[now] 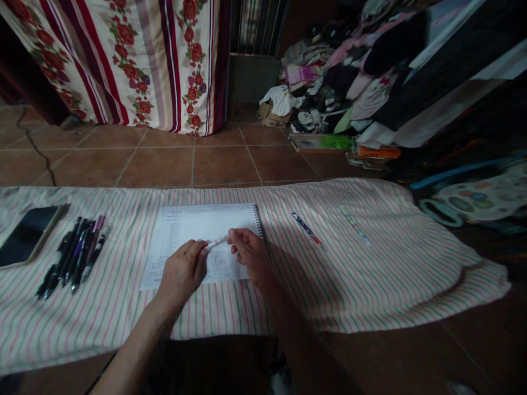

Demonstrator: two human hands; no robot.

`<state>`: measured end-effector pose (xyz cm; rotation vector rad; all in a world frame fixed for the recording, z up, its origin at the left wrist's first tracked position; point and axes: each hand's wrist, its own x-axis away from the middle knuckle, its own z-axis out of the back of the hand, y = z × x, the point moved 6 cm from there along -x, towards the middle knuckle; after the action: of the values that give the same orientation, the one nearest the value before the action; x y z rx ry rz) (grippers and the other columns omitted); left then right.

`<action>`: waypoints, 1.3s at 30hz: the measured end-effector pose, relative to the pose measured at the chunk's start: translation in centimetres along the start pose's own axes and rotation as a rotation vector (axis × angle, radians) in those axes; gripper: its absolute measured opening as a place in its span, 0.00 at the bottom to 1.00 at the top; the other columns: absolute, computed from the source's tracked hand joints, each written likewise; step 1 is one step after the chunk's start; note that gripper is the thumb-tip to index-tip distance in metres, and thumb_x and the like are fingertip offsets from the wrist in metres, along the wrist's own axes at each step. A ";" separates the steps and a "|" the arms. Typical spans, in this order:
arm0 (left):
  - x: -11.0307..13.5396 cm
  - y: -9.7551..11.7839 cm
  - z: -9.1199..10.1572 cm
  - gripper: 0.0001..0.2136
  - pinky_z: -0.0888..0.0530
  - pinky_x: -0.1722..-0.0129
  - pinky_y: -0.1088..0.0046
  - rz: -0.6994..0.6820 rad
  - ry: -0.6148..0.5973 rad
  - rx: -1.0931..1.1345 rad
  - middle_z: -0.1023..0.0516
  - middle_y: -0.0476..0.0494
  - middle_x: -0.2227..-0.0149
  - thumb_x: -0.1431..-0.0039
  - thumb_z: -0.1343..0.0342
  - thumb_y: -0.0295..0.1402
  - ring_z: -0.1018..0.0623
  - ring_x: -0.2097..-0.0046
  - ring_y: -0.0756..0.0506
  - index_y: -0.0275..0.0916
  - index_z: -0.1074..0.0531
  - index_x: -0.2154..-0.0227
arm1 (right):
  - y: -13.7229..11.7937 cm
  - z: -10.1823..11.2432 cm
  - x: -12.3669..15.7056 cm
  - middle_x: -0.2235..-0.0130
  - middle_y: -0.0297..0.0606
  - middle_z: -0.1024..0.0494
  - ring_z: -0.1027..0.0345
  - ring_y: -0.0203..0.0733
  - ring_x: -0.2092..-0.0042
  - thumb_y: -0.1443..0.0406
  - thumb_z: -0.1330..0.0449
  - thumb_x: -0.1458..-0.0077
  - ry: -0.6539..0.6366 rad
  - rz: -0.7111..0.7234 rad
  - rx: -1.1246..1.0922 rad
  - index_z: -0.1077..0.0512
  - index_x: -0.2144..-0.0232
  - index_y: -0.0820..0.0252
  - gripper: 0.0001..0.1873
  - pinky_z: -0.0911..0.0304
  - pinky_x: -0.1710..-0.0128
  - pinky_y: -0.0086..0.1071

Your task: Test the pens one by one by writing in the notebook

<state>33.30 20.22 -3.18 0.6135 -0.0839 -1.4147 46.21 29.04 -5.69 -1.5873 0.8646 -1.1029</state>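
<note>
Between my two hands, over the page, lies a thin, pale, see-through pen (216, 242). The fingers of my left hand (184, 269) pinch its left end. At its right end, the thumb and fingertips of my right hand (248, 251) are closed on it. Below them is a spiral notebook (173, 233) with a white sheet showing printed lines and some faint handwriting. Its coil runs along the right edge. To the right of the notebook lie a dark blue and red patterned strip (307, 228) and a paler patterned strip (355, 225); I cannot make out what they are.
A striped cloth (370, 285) covers the low surface. At the left are a phone (28, 236) and several pens (76, 252). Beyond lie the tiled floor (164, 162), a floral curtain (140, 60) and a heap of clothes (341, 77). A cable (39, 148) crosses the floor.
</note>
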 end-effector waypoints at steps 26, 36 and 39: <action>0.3 -0.1 -0.2 0.14 0.29 0.70 0.71 -0.059 0.006 -0.109 0.26 0.43 0.69 0.37 0.61 0.35 0.25 0.67 0.46 0.36 0.31 0.62 | 0.3 0.9 -0.8 0.78 0.31 0.30 0.35 0.33 0.75 0.61 0.41 0.57 -0.002 0.039 0.069 0.26 0.70 0.61 0.12 0.51 0.83 0.22; 0.4 0.0 -0.3 0.13 0.29 0.70 0.71 -0.062 0.003 -0.098 0.26 0.43 0.69 0.37 0.59 0.34 0.25 0.67 0.46 0.35 0.31 0.62 | 0.1 1.0 -0.5 0.73 0.34 0.24 0.30 0.35 0.72 0.61 0.41 0.58 0.015 0.004 0.026 0.27 0.69 0.61 0.12 0.46 0.82 0.21; 0.4 0.0 -0.2 0.13 0.29 0.69 0.71 -0.069 0.021 -0.090 0.26 0.43 0.69 0.37 0.59 0.34 0.25 0.67 0.46 0.35 0.31 0.62 | 0.2 0.9 -0.4 0.72 0.34 0.24 0.29 0.34 0.72 0.62 0.41 0.57 0.026 -0.014 0.017 0.27 0.70 0.61 0.11 0.45 0.82 0.21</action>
<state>33.47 19.93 -3.50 0.5610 0.0182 -1.4702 46.95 29.70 -6.06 -1.5704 0.8610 -1.1402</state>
